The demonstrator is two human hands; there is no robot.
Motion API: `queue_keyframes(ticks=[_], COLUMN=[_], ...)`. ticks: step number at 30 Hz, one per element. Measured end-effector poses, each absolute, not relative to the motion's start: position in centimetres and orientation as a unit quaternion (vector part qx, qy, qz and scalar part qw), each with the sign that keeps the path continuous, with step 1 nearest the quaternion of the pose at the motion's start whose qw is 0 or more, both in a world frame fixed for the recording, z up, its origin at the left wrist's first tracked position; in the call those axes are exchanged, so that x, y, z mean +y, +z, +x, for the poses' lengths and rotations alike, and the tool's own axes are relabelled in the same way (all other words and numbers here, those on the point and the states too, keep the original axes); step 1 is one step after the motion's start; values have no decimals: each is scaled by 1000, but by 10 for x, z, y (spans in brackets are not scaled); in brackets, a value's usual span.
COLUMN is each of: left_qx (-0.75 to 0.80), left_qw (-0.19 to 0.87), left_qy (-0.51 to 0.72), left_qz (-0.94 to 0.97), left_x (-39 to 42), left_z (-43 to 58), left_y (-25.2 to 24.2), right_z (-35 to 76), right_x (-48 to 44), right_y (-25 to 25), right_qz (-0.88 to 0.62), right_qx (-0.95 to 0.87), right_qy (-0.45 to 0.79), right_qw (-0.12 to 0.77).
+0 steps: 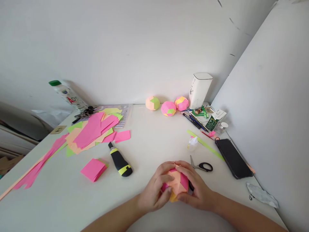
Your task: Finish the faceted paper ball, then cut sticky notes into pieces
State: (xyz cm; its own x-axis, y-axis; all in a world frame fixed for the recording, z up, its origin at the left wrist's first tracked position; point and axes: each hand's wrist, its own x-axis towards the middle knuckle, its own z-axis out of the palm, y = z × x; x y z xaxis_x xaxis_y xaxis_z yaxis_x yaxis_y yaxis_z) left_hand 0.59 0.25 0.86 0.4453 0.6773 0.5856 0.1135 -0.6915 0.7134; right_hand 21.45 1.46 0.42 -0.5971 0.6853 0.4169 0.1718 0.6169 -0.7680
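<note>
Both my hands cup a folded paper ball (pixel 177 183) in pink, orange and yellow, low on the white table near its front edge. My left hand (pixel 155 190) wraps its left side with curled fingers. My right hand (pixel 196 188) closes over its right side and top. The ball's underside is hidden by my fingers. Black-handled scissors (pixel 201 166) lie just behind my right hand.
Three finished paper balls (pixel 168 108) sit by the back wall beside a white box (pixel 200 90). Loose pink, orange and green paper (pixel 93 130), a pink square stack (pixel 93 169), a black-yellow cutter (pixel 120 160), a glue bottle (pixel 192 143), pens and a phone (pixel 233 158) lie around.
</note>
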Motion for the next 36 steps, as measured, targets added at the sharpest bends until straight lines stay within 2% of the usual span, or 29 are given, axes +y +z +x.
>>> queue_keyframes(ticks=[5,11,28,32,36], left_qx=[243,277,258,272,308], left_qw=[320,265,239,280,393], left_qy=[471,439,448,463,489], left_qz=[786,813,822,796,715], left_x=[3,0,2,0,1], left_z=[6,8,10,10,8], left_y=[6,-4,3,4,5], right_z=[213,217,211,213,217], right_x=[14,17,12,11,12], right_y=[4,3,6,6,4], right_qz=[-264,-240,-274,-262,-255], right_qx=[-819,-834,-820,-826,-813], right_qy=[357,330,352,358,400], right_qw=[364,371,360,347,338])
